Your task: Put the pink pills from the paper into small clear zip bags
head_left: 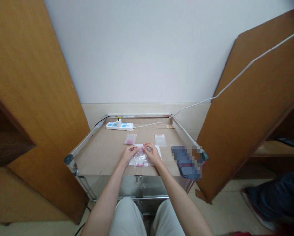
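Note:
A clear plastic bag [142, 159] is pinched near its top edge between my left hand [128, 154] and my right hand [152, 154], both with fingers closed. A curved row of pink beads [140, 165] shows at the bag's lower part. More pink shows near the fingertips, too small to make out. Beneath the hands lies a white sheet [158, 150]. Just beyond my left hand is a second clear bag [130, 139] with pink beads in it. A flat clear bag [160, 140] rests past my right hand.
On the cardboard-covered table [95, 154], a white power strip [119, 126] holds a plug at the back left. Its white cable [193, 105] rises rightward. A dark blurred item [186, 162] lies at the right edge. Wooden panels flank the table; a person's leg [274, 196] is at lower right.

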Demonstrator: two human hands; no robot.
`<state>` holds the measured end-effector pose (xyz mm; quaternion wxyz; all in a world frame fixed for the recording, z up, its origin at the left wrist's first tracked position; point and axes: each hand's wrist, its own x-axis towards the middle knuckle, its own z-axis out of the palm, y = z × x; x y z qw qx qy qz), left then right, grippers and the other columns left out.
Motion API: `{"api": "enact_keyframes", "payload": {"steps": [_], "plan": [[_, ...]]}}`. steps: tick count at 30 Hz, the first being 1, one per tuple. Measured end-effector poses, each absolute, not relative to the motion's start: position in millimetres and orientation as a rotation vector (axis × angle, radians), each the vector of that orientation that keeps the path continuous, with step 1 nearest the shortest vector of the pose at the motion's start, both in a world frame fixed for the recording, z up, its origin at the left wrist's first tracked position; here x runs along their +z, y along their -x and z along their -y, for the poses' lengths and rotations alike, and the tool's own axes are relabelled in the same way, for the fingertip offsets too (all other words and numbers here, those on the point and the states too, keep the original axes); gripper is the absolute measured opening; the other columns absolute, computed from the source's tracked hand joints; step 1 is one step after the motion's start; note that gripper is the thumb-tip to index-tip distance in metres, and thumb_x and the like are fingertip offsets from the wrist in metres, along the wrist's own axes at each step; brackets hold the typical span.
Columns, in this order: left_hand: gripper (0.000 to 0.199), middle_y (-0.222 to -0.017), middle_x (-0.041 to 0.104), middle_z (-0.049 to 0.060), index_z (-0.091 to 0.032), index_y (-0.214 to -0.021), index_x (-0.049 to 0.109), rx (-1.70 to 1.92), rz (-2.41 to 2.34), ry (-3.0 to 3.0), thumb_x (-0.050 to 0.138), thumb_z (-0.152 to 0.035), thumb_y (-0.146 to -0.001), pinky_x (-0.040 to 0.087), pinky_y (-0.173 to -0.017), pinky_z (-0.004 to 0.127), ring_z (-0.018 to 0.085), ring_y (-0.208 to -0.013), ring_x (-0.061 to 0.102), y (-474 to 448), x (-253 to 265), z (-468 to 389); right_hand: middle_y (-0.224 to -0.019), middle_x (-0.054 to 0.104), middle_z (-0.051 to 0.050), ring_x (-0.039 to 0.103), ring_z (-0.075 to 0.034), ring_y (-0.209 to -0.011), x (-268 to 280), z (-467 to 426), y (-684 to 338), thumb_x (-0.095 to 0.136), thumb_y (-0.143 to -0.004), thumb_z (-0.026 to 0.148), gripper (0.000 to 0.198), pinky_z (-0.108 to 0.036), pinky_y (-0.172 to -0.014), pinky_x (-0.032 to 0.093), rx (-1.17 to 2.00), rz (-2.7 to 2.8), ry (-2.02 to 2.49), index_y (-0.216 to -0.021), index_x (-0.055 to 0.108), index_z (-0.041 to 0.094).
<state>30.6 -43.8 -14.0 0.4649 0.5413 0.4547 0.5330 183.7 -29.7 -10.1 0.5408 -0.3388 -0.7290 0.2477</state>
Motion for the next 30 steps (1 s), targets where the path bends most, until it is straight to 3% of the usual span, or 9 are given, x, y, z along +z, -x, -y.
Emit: {"api": "enact_keyframes", "payload": {"steps": [20,30], "plan": [[0.033,-0.055,0.059,0.003,-0.010,-0.069,0.061,1.270,-1.149,-1.440,0.062,-0.040,-0.057,0.036,-0.046,0.019,0.010,-0.048,0.050,-33.2,-11.2,44.8,-0.084,0.054,-0.005,0.048,-0.016,-0.085,-8.0,32.4,-181.0,0.053,-0.071,0.022,0.005,-0.029,-0.077,0.036,0.486,1.862,0.779,-0.072,0.056,0.018],[0.032,-0.062,0.063,0.005,-0.011,-0.074,0.062,1.316,-1.108,-1.378,0.061,-0.038,-0.058,0.039,-0.052,0.021,0.012,-0.054,0.054,-33.3,-14.6,41.9,-0.082,0.054,-0.004,0.048,-0.015,-0.083,-8.6,30.6,-180.4,0.051,-0.072,0.023,0.007,-0.029,-0.076,0.036,0.495,1.795,0.795,-0.072,0.056,0.019]]}}
